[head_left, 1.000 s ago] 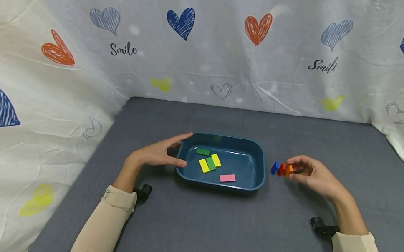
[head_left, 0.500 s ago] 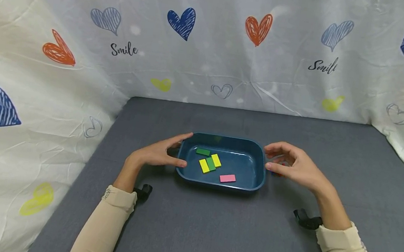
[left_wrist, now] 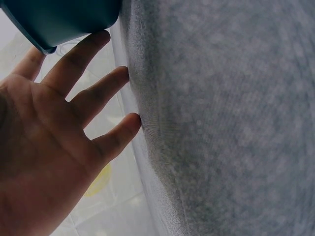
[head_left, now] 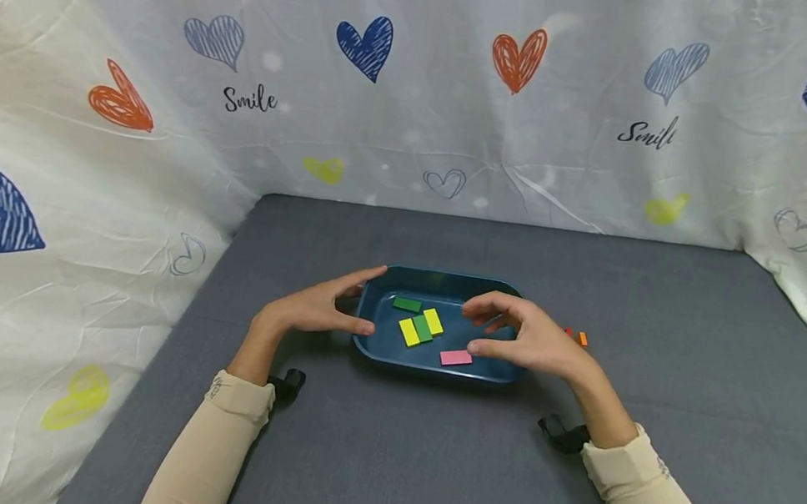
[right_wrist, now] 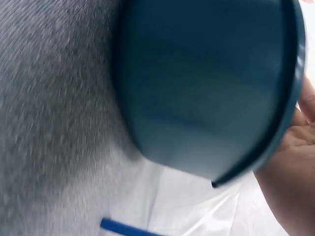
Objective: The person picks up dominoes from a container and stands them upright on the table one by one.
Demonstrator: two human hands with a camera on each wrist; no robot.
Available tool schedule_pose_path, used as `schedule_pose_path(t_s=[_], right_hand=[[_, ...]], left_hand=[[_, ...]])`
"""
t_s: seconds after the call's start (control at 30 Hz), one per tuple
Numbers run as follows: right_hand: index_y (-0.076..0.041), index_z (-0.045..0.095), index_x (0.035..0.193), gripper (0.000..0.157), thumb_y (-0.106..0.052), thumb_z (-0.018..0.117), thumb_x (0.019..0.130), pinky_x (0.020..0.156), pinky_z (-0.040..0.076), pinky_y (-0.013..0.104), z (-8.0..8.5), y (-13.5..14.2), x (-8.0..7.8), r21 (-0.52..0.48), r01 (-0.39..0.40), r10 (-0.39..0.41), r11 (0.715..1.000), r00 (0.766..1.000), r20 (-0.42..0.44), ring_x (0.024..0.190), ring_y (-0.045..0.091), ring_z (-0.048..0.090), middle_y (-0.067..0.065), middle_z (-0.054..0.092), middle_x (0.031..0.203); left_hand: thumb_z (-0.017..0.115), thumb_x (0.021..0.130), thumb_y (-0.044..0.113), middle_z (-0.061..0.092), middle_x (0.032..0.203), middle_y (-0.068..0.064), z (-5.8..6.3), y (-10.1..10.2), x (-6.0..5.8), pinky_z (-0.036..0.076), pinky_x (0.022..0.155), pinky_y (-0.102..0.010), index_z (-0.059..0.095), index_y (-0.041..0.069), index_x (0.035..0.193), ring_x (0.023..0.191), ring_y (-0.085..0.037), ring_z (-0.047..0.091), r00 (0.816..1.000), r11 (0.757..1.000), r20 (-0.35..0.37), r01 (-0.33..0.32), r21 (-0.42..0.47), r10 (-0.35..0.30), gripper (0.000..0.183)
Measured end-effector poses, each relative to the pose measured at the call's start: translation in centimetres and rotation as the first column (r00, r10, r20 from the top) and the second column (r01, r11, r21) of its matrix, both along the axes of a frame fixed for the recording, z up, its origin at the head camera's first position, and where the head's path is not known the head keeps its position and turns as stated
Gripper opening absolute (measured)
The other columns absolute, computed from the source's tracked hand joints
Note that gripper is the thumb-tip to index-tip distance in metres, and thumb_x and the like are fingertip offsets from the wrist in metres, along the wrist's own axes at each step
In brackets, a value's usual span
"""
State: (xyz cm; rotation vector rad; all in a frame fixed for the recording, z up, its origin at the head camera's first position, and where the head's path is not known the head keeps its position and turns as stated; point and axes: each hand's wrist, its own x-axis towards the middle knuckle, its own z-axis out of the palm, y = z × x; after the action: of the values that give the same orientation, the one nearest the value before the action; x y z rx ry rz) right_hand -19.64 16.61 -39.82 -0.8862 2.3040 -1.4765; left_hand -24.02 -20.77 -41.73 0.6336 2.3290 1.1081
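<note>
A dark teal rectangular tray (head_left: 434,371) holds several small flat blocks: a pink block (head_left: 455,358), a dark green block (head_left: 408,305), a middle green block (head_left: 422,328) and yellow blocks, one yellow block (head_left: 409,332) at the left. My left hand (head_left: 317,302) rests against the tray's left end, thumb at the front rim and fingers behind. In the left wrist view its fingers (left_wrist: 98,98) are straight and spread. My right hand (head_left: 525,333) hovers over the tray's right part, thumb near the pink block, a gap showing between thumb and bent fingers.
Right of the tray, beyond the right hand, an orange block (head_left: 583,339) and a red block (head_left: 568,332) stand on the grey cloth (head_left: 423,465). A blue block (right_wrist: 129,228) shows in the right wrist view. A heart-printed curtain (head_left: 420,119) hangs behind.
My right hand has left the blue, red and orange blocks and moved left across the rim to above the tray. The left hand keeps its place at the tray.
</note>
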Motion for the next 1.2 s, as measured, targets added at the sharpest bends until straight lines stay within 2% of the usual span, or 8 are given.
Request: schedule_pose_path(t_s=[0.17,0.33,0.4,0.57,0.77,0.93,1.03,1.2], right_hand=[[-0.015,0.063,0.132,0.048,-0.02,0.082,0.088,0.1,0.052,0.053,-0.3,-1.2,-0.4,0.052,-0.054,0.052,0.997,0.998,0.027,0.122,0.039,0.059,0.019,0.062,0.136],[-0.006,0.061,0.134,0.054,-0.024,0.082,0.088,0.1,0.054,0.048,-0.5,-2.2,-0.7,0.099,-0.109,0.102,0.989,0.992,0.071,0.116,0.034,0.063,0.018,0.065,0.13],[-0.003,0.06,0.135,0.056,-0.025,0.082,0.088,0.098,0.056,0.044,-0.6,-2.4,-0.7,0.118,-0.145,0.134,0.982,0.986,0.097,0.111,0.031,0.065,0.017,0.066,0.126],[-0.003,0.059,0.135,0.057,-0.028,0.082,0.088,0.094,0.057,0.034,-0.7,-2.9,-0.7,0.184,-0.244,0.214,0.952,0.963,0.166,0.105,0.024,0.067,0.013,0.069,0.12],[-0.005,0.06,0.136,0.06,-0.032,0.082,0.087,0.094,0.055,0.039,-0.8,-3.2,-0.6,0.243,-0.288,0.238,0.926,0.947,0.215,0.106,0.021,0.064,0.01,0.068,0.121],[-0.006,0.062,0.132,0.054,-0.031,0.082,0.088,0.093,0.054,0.04,-0.8,-3.3,-0.5,0.257,-0.34,0.294,0.905,0.934,0.202,0.104,0.019,0.062,0.006,0.067,0.117],[-0.005,0.063,0.131,0.053,-0.031,0.081,0.088,0.092,0.054,0.039,-0.8,-3.4,-0.5,0.248,-0.354,0.31,0.902,0.929,0.202,0.103,0.02,0.061,0.007,0.067,0.115],[-0.005,0.062,0.132,0.057,-0.032,0.083,0.087,0.095,0.056,0.041,-0.7,-3.6,-0.6,0.23,-0.277,0.237,0.933,0.953,0.186,0.106,0.023,0.064,0.009,0.068,0.118]], left_hand=[[0.08,0.087,0.047,0.014,0.172,0.0,0.1,0.0,0.0,0.028,0.117,-0.071,0.018,0.046,0.161,0.156,-0.04,0.023,1.0,1.0,-0.002,0.001,0.001,-0.001,0.097],[0.08,0.087,0.046,0.014,0.172,0.001,0.1,0.2,0.0,0.028,0.117,-0.07,0.018,0.047,0.16,0.156,-0.04,0.022,1.0,1.0,-0.005,-0.001,-0.002,0.001,0.097],[0.08,0.087,0.045,0.014,0.172,0.001,0.1,0.2,0.0,0.027,0.117,-0.071,0.018,0.047,0.16,0.156,-0.04,0.022,1.0,1.0,-0.005,0.0,0.0,0.0,0.096],[0.079,0.087,0.046,0.014,0.172,0.002,-0.1,0.2,-0.2,0.028,0.117,-0.07,0.018,0.048,0.16,0.156,-0.039,0.023,1.0,1.0,-0.002,0.001,0.0,-0.001,0.095],[0.08,0.086,0.049,0.015,0.171,0.003,-0.2,0.2,-0.2,0.028,0.118,-0.069,0.018,0.05,0.159,0.156,-0.038,0.023,1.0,1.0,0.002,-0.003,-0.006,0.003,0.096],[0.08,0.087,0.046,0.015,0.172,0.002,-0.2,0.1,-0.2,0.028,0.118,-0.07,0.018,0.048,0.16,0.156,-0.039,0.024,1.0,1.0,-0.002,0.006,0.0,-0.006,0.096],[0.079,0.088,0.045,0.015,0.172,0.001,-0.1,0.1,-0.2,0.027,0.118,-0.07,0.018,0.047,0.16,0.156,-0.039,0.024,1.0,1.0,-0.003,0.007,0.003,-0.007,0.095],[0.08,0.087,0.046,0.016,0.171,0.002,-0.1,0.0,-0.2,0.028,0.117,-0.07,0.018,0.048,0.16,0.155,-0.039,0.025,1.0,1.0,-0.004,0.004,-0.003,-0.004,0.095]])
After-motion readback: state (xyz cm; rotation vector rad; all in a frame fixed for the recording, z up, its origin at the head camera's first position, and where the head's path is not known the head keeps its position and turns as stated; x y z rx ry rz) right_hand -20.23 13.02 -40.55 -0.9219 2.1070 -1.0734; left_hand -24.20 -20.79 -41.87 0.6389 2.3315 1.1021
